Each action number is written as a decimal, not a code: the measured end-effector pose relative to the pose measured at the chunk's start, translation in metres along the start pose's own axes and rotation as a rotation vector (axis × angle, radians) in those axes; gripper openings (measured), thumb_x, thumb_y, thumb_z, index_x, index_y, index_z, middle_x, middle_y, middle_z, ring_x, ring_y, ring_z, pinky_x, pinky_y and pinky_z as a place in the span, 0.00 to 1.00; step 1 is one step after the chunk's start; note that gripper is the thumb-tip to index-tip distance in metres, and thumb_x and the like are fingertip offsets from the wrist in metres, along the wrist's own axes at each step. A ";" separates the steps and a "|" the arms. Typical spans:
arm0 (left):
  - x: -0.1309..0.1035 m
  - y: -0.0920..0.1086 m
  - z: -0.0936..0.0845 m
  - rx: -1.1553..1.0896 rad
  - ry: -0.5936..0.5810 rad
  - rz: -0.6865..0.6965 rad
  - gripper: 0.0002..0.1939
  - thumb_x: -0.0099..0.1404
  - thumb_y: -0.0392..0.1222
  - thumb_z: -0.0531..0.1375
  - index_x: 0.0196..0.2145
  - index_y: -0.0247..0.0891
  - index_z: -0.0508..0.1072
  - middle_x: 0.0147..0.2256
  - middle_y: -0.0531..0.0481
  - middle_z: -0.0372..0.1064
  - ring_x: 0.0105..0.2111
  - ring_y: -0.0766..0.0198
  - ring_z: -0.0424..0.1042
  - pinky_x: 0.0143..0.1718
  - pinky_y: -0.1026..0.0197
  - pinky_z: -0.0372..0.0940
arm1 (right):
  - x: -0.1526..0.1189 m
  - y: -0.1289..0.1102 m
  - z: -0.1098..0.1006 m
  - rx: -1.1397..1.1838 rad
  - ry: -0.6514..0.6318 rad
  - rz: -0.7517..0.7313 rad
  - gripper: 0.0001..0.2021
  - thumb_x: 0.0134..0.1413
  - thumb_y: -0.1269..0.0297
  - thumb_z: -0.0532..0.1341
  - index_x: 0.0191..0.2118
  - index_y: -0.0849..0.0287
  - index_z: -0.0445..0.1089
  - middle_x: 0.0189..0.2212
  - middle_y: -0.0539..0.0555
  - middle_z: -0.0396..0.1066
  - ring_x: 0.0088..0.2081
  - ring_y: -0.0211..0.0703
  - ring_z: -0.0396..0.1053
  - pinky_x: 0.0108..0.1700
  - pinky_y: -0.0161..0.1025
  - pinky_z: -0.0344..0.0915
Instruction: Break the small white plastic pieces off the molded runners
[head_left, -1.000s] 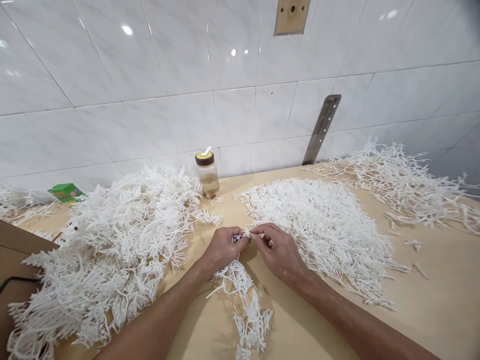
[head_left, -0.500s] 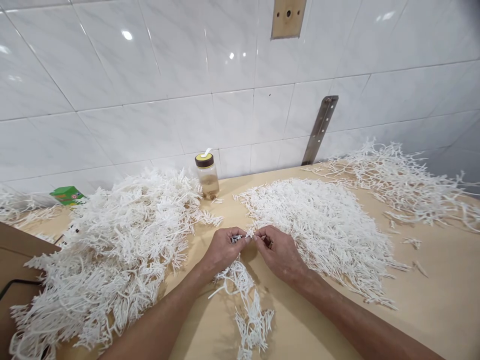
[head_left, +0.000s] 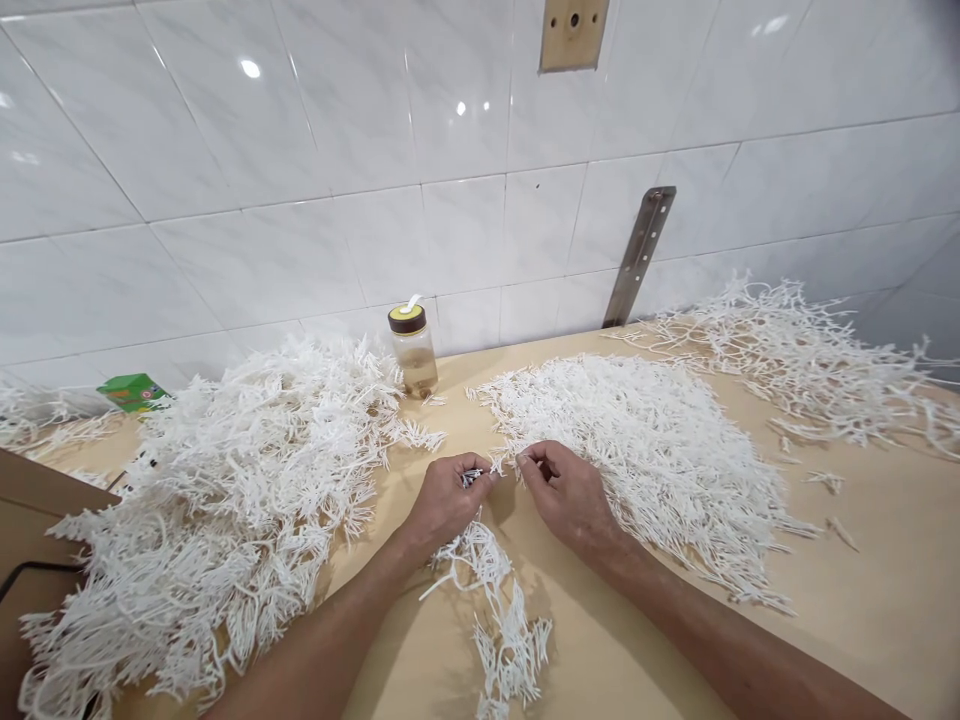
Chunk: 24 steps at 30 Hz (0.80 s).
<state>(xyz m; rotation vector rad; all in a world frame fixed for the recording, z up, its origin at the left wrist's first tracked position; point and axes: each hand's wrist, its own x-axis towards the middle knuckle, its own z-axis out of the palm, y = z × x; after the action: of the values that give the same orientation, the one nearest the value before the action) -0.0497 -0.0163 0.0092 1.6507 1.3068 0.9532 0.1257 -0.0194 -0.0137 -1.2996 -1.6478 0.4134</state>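
Observation:
My left hand (head_left: 451, 495) is closed, pinching a white branched plastic strand (head_left: 495, 466) whose tip sticks out past the thumb. From under that hand a string of white branched pieces (head_left: 512, 640) trails over the table toward me. My right hand (head_left: 566, 492) is a little apart to the right, thumb and index finger pressed together; whatever lies between them is too small to make out. Beside it spreads a wide heap of short white pieces (head_left: 645, 440). A taller heap of tangled white strands (head_left: 277, 470) lies to the left of my left hand.
A jar with a brown and yellow lid (head_left: 414, 350) stands near the tiled wall. Long bare strands (head_left: 810, 360) lie at the back right. A green box (head_left: 133, 392) and a brown panel (head_left: 45, 520) are on the left. A metal strip (head_left: 640, 257) leans on the wall.
My right hand has moved slightly right and up, opening a gap from my left hand. My left hand has stayed nearly still, keeping its pinch.

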 end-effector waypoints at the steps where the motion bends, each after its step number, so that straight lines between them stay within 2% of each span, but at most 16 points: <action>1: 0.000 0.001 0.000 0.000 -0.003 0.007 0.08 0.58 0.41 0.59 0.29 0.35 0.77 0.27 0.51 0.73 0.29 0.64 0.67 0.32 0.64 0.60 | -0.001 -0.002 0.000 0.012 -0.018 -0.046 0.10 0.60 0.60 0.57 0.31 0.58 0.70 0.25 0.51 0.71 0.24 0.39 0.66 0.28 0.36 0.63; 3: -0.001 0.002 0.000 0.007 -0.008 0.012 0.08 0.58 0.41 0.59 0.29 0.35 0.77 0.27 0.51 0.73 0.29 0.64 0.67 0.32 0.64 0.60 | -0.002 -0.005 0.000 0.037 -0.049 -0.102 0.10 0.60 0.61 0.57 0.33 0.59 0.72 0.29 0.54 0.73 0.26 0.39 0.68 0.29 0.37 0.65; 6: -0.002 0.003 0.000 0.021 -0.007 0.009 0.09 0.58 0.42 0.59 0.29 0.36 0.77 0.27 0.51 0.73 0.28 0.64 0.68 0.31 0.64 0.60 | -0.003 -0.007 0.000 0.057 -0.059 -0.104 0.09 0.60 0.62 0.57 0.36 0.59 0.73 0.33 0.56 0.75 0.27 0.39 0.69 0.29 0.37 0.67; 16: -0.002 0.002 0.003 0.063 -0.002 0.029 0.10 0.58 0.43 0.58 0.28 0.36 0.78 0.27 0.50 0.74 0.30 0.62 0.69 0.32 0.63 0.61 | -0.003 -0.005 0.002 0.082 -0.109 -0.079 0.06 0.56 0.65 0.59 0.32 0.58 0.73 0.31 0.55 0.74 0.28 0.41 0.71 0.29 0.38 0.69; 24: -0.004 0.001 0.004 0.099 -0.010 0.053 0.10 0.59 0.42 0.58 0.29 0.36 0.78 0.28 0.50 0.74 0.30 0.62 0.69 0.31 0.64 0.60 | -0.004 -0.005 0.005 0.016 -0.094 -0.111 0.05 0.55 0.68 0.58 0.30 0.58 0.70 0.28 0.53 0.72 0.27 0.39 0.68 0.29 0.36 0.65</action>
<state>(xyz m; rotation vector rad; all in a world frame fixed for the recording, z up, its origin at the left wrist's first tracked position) -0.0459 -0.0209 0.0086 1.7712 1.3276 0.9237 0.1187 -0.0232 -0.0143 -1.1859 -1.7824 0.4244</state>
